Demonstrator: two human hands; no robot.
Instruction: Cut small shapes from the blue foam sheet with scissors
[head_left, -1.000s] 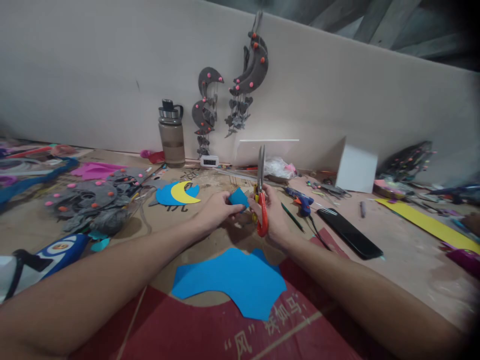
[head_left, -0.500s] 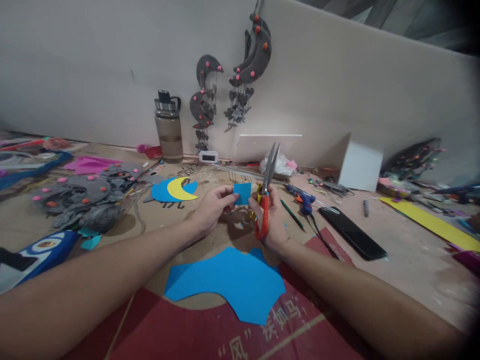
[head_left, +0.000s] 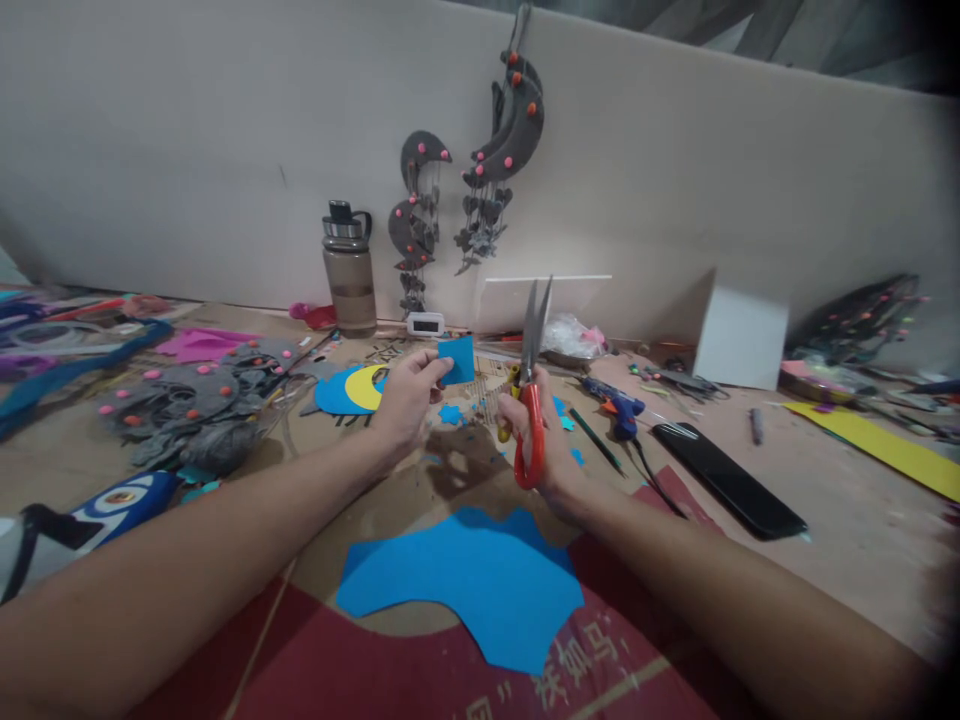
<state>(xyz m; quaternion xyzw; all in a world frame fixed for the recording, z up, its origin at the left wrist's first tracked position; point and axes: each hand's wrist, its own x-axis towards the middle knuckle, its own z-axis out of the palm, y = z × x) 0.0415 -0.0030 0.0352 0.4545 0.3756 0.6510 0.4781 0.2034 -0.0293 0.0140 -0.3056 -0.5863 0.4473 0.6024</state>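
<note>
Between the thumb and fingers of my left hand (head_left: 409, 402) is a small blue felt square (head_left: 457, 361), held up above the table. My right hand (head_left: 551, 440) grips a pair of scissors (head_left: 531, 430) with red handles; their blades point up and stand slightly apart, away from the felt. A yellow item (head_left: 508, 405) shows beside the scissor handles, its kind unclear. Small blue flower-shaped cut-outs (head_left: 450, 414) lie on the cardboard beneath my hands. Nearer to me rests a large blue felt piece (head_left: 472, 580) with curved cut edges. Left of my left hand, a yellow crescent (head_left: 363, 388) overlaps another blue piece (head_left: 330, 394).
A pencil (head_left: 596, 440), a blue glue gun (head_left: 619, 408) with its cable and a black phone (head_left: 727, 480) lie to the right. Grey felt pieces (head_left: 187, 405) are heaped at left. A water bottle (head_left: 351, 280) stands by the wall, where grey moon mobiles (head_left: 517, 120) hang.
My hands have moved apart: the left carries the blue square leftward and up, off the right hand's fingers. The scissors stay in my right hand. The whole view has shifted slightly.
</note>
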